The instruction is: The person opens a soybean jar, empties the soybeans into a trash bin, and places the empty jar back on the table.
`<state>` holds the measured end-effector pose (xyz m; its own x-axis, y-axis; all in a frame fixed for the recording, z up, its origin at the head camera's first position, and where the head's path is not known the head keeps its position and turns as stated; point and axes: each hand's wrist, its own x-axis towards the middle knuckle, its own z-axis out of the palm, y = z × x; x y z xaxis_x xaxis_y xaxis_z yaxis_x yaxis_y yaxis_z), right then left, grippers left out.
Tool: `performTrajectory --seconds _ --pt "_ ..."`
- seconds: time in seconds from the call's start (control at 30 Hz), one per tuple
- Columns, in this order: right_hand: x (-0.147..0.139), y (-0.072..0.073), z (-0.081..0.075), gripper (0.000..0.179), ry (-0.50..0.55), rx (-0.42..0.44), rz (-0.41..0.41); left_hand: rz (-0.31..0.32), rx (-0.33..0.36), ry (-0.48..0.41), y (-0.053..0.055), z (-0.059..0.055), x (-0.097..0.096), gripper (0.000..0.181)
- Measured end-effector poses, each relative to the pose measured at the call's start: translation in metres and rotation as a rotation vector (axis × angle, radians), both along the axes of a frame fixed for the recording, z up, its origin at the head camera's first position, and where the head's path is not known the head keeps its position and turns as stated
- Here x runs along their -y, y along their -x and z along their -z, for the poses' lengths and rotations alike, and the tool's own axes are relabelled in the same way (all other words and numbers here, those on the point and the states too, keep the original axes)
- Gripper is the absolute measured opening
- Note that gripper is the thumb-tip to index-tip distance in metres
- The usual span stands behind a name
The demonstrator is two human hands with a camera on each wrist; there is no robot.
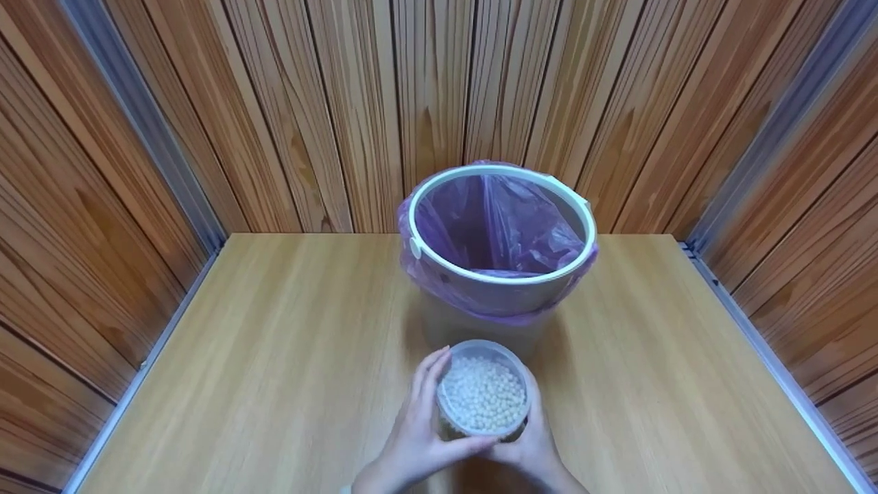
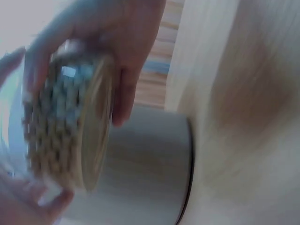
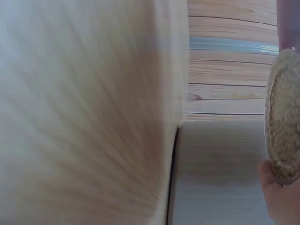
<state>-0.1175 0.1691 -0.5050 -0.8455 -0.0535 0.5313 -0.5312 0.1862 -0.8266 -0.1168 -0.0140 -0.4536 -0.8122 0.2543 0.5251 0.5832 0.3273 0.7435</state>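
A clear round plastic tub (image 1: 483,388) full of small pale beads (image 1: 488,394) is held between two hands, in front of the bin. My left hand (image 1: 424,429) grips its left side, fingers along the wall and thumb across the near side. My right hand (image 1: 534,436) holds the right side, its fingers partly hidden behind the tub. The left wrist view, blurred, shows the tub (image 2: 70,122) raised off the table, its beads visible through the wall. At the right edge of the right wrist view the tub's base (image 3: 286,117) shows, with a fingertip (image 3: 268,176) against it.
Just beyond the tub stands a pale bin (image 1: 473,322) with a white rim ring (image 1: 504,280) and a purple bag (image 1: 453,291) folded over its edge. The wooden table (image 1: 274,357) is bounded by wood-panelled walls (image 1: 274,123) at the back and both sides.
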Motion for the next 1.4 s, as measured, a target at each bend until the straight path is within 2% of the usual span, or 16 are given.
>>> performTrajectory --seconds 0.1,0.17,0.3,0.43,0.6,0.73,0.8,0.9,1.03,1.13,1.23,1.4 --pt "-0.002 -0.003 -0.004 0.115 0.005 0.057 -0.023 0.076 0.012 -0.048 -0.001 -0.015 0.008 0.106" --pt "-0.003 -0.005 -0.005 0.115 -0.002 0.073 -0.049 0.108 0.02 -0.043 -0.003 -0.025 0.012 0.11" --pt "-0.003 -0.007 -0.004 0.117 -0.02 0.059 -0.101 0.153 0.051 -0.009 -0.004 -0.026 0.016 0.121" --pt "-0.004 -0.008 -0.002 0.117 -0.01 0.064 -0.135 0.171 0.065 -0.016 -0.003 -0.016 0.014 0.125" --pt "-0.003 -0.006 0.0 0.116 0.007 0.05 -0.146 0.115 0.061 -0.029 0.002 0.006 0.007 0.128" --pt "-0.001 -0.008 0.001 0.116 0.001 0.027 -0.084 0.035 0.102 -0.053 -0.002 0.013 -0.001 0.126" --pt "0.002 -0.008 0.002 0.116 0.008 0.002 -0.056 -0.008 0.091 -0.061 -0.005 0.014 -0.006 0.125" --pt "0.005 -0.007 0.005 0.115 0.013 -0.079 -0.008 -0.061 0.048 -0.045 -0.007 0.013 -0.012 0.125" --pt "0.006 -0.005 0.005 0.113 0.014 -0.182 0.027 -0.084 0.033 -0.038 -0.007 0.012 -0.014 0.124" --pt "0.006 -0.003 0.004 0.112 0.019 -0.178 0.019 -0.083 0.048 -0.03 -0.006 0.011 -0.013 0.122" --pt "0.005 -0.003 0.003 0.112 0.022 -0.136 0.011 -0.081 0.051 -0.028 -0.007 0.01 -0.013 0.12" --pt "0.005 -0.005 0.004 0.113 0.014 -0.115 0.026 -0.082 0.062 -0.06 -0.009 0.01 -0.014 0.119"
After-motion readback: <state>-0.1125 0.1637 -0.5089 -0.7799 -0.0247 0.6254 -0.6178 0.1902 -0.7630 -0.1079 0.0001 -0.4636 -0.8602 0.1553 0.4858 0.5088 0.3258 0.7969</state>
